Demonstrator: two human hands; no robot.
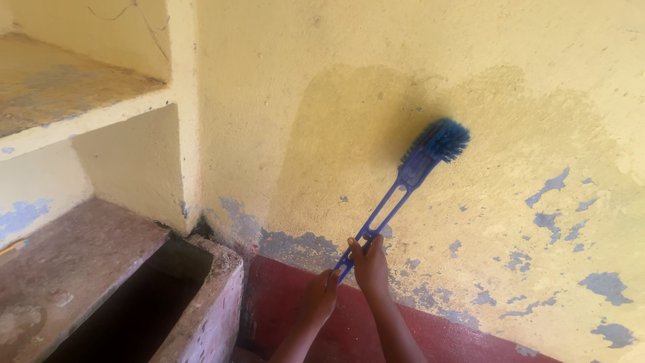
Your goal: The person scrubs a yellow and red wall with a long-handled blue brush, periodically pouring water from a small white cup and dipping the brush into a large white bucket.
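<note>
A blue long-handled brush point(403, 180) slants up to the right, and its bristle head point(443, 139) presses against a yellow wall point(416, 67). My right hand point(370, 265) grips the lower end of the slotted handle. Just below and to the left, my left hand point(322, 296) closes on the very tip of the same handle. Around the bristles the wall shows a large darker wet patch point(349, 148). Blue spots of peeled paint point(547, 187) dot the wall to the right.
A dark red band point(295, 302) runs along the foot of the wall. At lower left stands a concrete trough point(215, 296) with a dark opening. A worn ledge point(74, 262) and a yellow shelf point(80, 121) sit above it at left.
</note>
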